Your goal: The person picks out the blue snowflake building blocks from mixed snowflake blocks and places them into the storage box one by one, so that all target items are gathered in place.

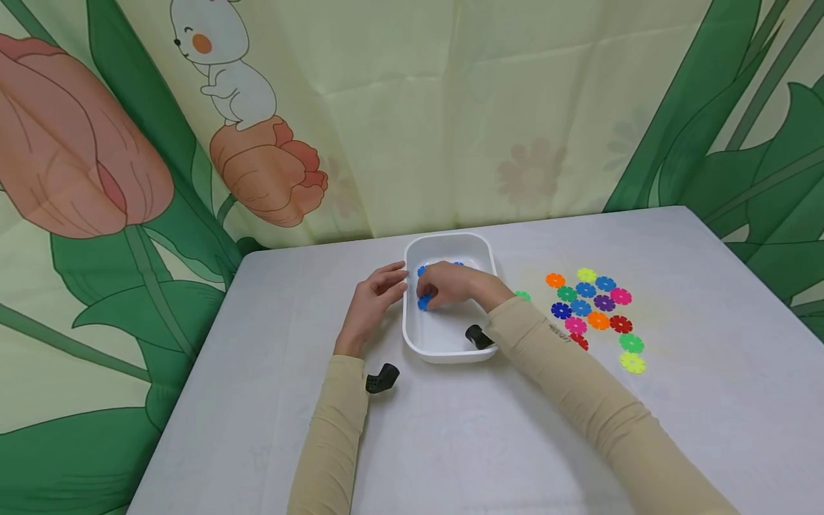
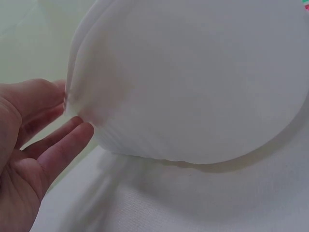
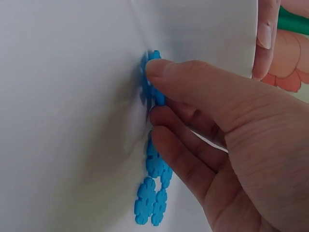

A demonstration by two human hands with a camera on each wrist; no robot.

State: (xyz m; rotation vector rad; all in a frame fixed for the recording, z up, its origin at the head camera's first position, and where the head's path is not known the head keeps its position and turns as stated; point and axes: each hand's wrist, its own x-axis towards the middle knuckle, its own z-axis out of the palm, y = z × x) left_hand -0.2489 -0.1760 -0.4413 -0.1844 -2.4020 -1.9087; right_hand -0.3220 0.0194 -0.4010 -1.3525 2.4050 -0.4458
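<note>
I have the right hand [image 1: 453, 282] pinching a blue disc [image 1: 423, 302] inside the white tub [image 1: 444, 357], near its left side — the left hand [image 1: 368, 312] sits just across, fingers loosely extended, touching the tub's outside.

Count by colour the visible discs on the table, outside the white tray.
Orange discs: 2
Yellow discs: 2
Green discs: 3
Blue discs, light and dark: 4
Pink discs: 2
Red discs: 2
Purple disc: 1
Total visible: 16
</note>
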